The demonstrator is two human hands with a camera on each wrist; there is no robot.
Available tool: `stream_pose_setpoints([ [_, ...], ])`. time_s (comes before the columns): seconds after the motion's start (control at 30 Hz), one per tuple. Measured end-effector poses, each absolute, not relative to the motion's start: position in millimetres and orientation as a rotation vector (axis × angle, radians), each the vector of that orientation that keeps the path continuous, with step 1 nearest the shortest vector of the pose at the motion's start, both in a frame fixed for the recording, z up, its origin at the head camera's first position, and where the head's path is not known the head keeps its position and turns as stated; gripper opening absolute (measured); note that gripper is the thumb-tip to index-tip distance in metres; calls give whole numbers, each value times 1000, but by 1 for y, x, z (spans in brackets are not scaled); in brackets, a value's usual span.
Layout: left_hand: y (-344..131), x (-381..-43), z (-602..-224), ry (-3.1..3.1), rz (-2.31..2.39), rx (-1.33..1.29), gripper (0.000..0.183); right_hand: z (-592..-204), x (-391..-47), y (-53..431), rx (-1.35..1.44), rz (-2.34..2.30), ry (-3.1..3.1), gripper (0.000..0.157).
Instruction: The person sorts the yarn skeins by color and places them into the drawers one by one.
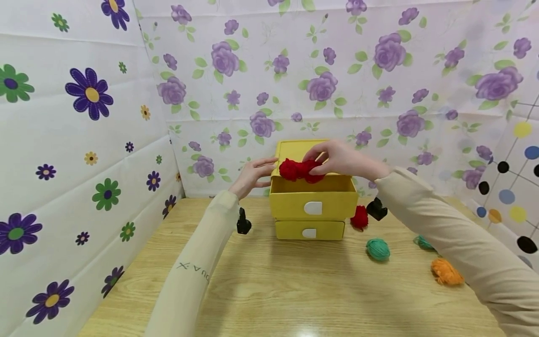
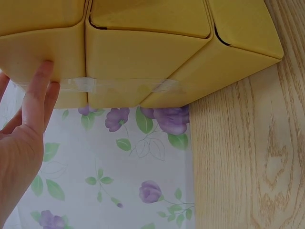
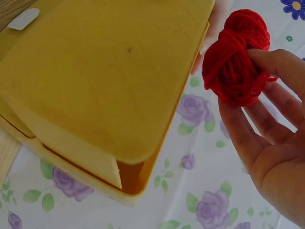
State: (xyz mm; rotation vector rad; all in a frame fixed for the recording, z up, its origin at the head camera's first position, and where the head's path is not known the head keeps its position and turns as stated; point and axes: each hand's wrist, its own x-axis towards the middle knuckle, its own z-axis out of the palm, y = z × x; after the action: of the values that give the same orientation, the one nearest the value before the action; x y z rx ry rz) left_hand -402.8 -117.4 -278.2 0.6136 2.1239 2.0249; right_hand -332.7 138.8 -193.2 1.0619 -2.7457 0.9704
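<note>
A small yellow drawer unit (image 1: 303, 149) stands against the back cloth, and its upper drawer (image 1: 290, 206) is pulled out. Over that drawer my right hand (image 1: 338, 157) pinches a bundle of red yarn (image 1: 289, 169) between thumb and fingers. In the right wrist view the red yarn (image 3: 236, 71) shows two rounded lumps, one larger. My left hand (image 1: 254, 177) is at the unit's left side with its fingers stretched out. The left wrist view shows a fingertip of the left hand (image 2: 28, 129) against the yellow side wall (image 2: 66, 52).
Beside the unit's right side lies another red yarn ball (image 1: 360, 218). A green yarn ball (image 1: 377, 249), a second green one (image 1: 422, 242) partly behind the right sleeve, and an orange one (image 1: 447, 272) rest on the wooden table (image 1: 269, 290). The lower drawer (image 1: 290, 230) is pushed in.
</note>
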Motion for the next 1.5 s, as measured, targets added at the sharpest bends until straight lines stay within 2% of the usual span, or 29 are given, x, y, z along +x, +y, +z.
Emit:
stream_pose_setpoints([
  [0.17,-118,-405,-281,2132,2027,606,39,-195,-333,133,1075,904,-2748,21],
  [0.53,-117,-385,-265,2106,1997,634,42,-200,-334,129,1124,855,-2730,22],
  [0.7,-118,-395,-272,2102,2015,625,40,-202,-336,129,1126,862,-2732,23],
  [0.97,-118,-405,-282,2150,2022,624,39,-203,-337,129,1128,932,-2764,40],
  [1.3,-117,-405,-281,2160,2017,637,40,-196,-335,135,1110,1060,-2720,35],
  [1.5,-118,-405,-282,2163,2009,638,39,-192,-332,143,1037,1053,-2712,40],
])
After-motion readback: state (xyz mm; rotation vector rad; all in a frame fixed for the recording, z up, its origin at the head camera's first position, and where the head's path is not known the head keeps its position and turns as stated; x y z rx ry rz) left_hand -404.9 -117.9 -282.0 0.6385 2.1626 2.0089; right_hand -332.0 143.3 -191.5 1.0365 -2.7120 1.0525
